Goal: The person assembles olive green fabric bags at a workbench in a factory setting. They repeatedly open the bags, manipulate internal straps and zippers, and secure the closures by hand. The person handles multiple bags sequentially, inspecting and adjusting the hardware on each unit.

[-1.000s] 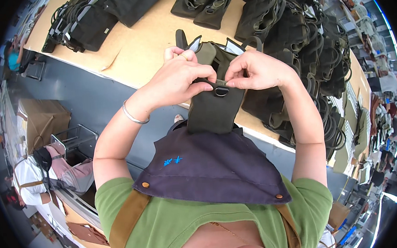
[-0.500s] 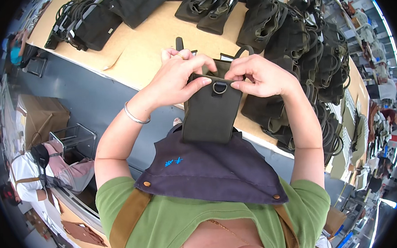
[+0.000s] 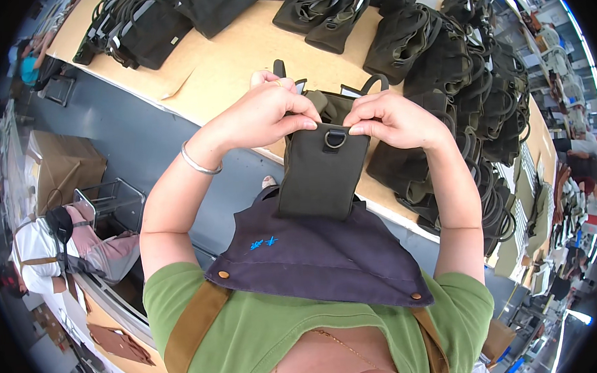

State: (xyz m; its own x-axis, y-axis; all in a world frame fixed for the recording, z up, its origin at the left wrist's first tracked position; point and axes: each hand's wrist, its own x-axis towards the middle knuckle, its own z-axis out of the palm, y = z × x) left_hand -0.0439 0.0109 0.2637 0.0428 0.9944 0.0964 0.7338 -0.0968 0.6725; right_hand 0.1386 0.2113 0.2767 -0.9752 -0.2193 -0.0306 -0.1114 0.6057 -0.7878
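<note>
Now | your left hand (image 3: 268, 117) and right hand (image 3: 393, 121) pinch pouch (image 3: 318, 175) top | long axis hangs toward 6 o'clock | metal ring (image 3: 334, 139) between grips

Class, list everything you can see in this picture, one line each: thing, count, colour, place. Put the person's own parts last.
Pouch: one, dark olive, held upright above the apron.
Metal ring: one, grey, at the pouch's top edge.
Bags: many, dark olive and black, heaped on the table's right side and far edge.
Table: one, pale wood, ahead of the person.
Cardboard box: one, brown, lower left.
Apron: one, dark navy, tan straps, over a green shirt.
Bracelet: one, silver, left wrist.
Left hand: pinching the pouch's top left.
Right hand: pinching the pouch's top right.
</note>
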